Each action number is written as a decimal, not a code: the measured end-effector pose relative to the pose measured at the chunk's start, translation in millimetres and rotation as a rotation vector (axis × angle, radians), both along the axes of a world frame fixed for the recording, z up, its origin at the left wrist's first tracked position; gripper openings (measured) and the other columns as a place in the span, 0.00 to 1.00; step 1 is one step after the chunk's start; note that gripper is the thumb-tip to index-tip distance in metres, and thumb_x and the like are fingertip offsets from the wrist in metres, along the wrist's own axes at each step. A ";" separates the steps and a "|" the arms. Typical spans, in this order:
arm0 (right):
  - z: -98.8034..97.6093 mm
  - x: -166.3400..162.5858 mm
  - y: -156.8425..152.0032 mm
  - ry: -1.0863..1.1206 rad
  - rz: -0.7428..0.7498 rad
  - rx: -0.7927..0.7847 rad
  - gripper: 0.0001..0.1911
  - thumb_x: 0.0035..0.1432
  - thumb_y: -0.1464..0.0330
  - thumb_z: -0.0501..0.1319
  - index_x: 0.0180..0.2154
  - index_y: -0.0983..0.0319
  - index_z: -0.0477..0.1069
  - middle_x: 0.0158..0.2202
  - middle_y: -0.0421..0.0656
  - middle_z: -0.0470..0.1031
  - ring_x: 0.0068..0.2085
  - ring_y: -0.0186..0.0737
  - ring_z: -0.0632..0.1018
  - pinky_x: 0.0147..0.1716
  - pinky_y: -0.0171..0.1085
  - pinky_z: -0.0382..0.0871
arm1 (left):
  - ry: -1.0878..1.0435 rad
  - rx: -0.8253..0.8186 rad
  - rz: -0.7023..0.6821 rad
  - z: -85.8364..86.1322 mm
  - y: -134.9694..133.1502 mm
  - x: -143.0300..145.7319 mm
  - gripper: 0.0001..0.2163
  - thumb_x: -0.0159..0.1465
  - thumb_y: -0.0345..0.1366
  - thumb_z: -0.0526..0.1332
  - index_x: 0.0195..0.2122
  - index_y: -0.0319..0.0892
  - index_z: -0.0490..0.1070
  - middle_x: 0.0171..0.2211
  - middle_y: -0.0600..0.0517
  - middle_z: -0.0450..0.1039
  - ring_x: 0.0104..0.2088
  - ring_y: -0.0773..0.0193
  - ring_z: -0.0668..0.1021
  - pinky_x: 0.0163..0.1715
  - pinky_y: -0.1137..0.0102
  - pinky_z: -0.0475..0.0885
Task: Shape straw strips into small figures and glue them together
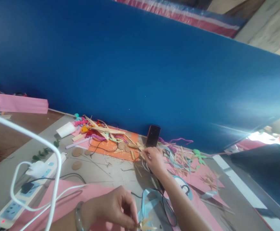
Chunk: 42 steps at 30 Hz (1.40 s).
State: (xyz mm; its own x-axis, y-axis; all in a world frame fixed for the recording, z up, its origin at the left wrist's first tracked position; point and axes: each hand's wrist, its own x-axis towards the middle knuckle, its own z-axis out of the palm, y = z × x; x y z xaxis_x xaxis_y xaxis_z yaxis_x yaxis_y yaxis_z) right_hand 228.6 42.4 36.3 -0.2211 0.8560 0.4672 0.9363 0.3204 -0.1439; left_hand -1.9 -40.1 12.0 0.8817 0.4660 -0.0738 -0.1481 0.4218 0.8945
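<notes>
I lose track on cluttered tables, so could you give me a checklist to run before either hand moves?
1. Left hand has a grip on the straw-coloured piece: ok, pinched at the fingertips.
2. Right hand has a grip on something: cannot tell; its fingertips are too blurred.
3. Phone propped: ok, leaning against the blue panel.
4. Black cable well away from the right forearm: not ok, it runs close beside it.
5. Power strip away from both hands: ok, off to the left.

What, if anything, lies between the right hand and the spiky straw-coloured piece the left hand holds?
In this view, a light-blue ribbon and thin black cable lie between the right hand and the spiky piece; both look low, so probably neither blocks the way.
</notes>
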 end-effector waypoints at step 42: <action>88.2 194.1 -45.6 0.474 -0.756 0.364 0.17 0.42 0.69 0.62 0.11 0.58 0.55 0.11 0.32 0.50 0.17 0.31 0.57 0.19 0.35 0.50 | -0.006 0.119 -0.012 -9.7 2.8 -4.6 0.15 0.41 0.39 0.76 0.26 0.35 0.79 0.23 0.47 0.79 0.24 0.65 0.78 0.23 0.75 0.70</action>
